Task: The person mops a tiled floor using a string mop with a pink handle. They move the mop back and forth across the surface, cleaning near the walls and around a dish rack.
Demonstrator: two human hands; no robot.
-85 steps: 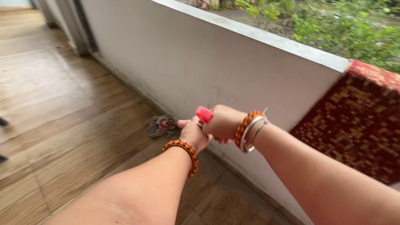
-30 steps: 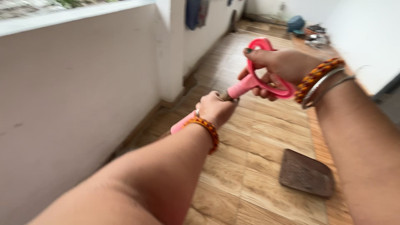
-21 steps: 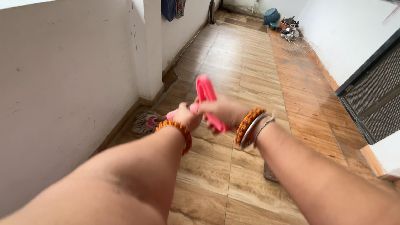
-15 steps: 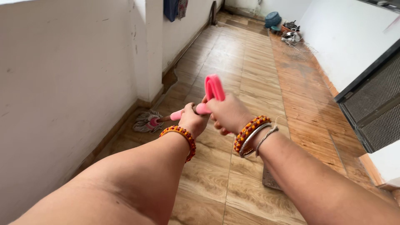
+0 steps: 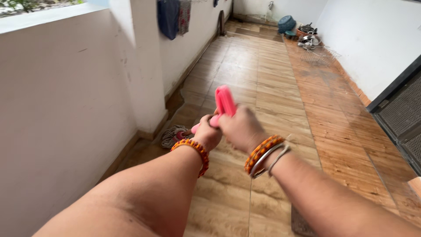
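Note:
Both my hands grip a mop with a pink handle (image 5: 225, 100). My right hand (image 5: 239, 129) closes around the looped pink grip at the top end. My left hand (image 5: 206, 132) holds the shaft just below it. The stringy grey mop head (image 5: 172, 135) rests on the wood-look floor, against the base of a white pillar (image 5: 141, 66). I wear orange beaded bracelets on both wrists and metal bangles on the right.
A low white wall (image 5: 57, 109) runs along the left. Cloths (image 5: 172, 17) hang further down it. A dark mat (image 5: 300, 221) lies by my right forearm. Pots, a wire rack and a blue container (image 5: 309, 39) stand at the far end. A dark mesh door (image 5: 401, 109) is on the right.
I turned from one stretch of the wall to face down the corridor. The mop head went down to the floor and moved along the wall's foot to the pillar's base.

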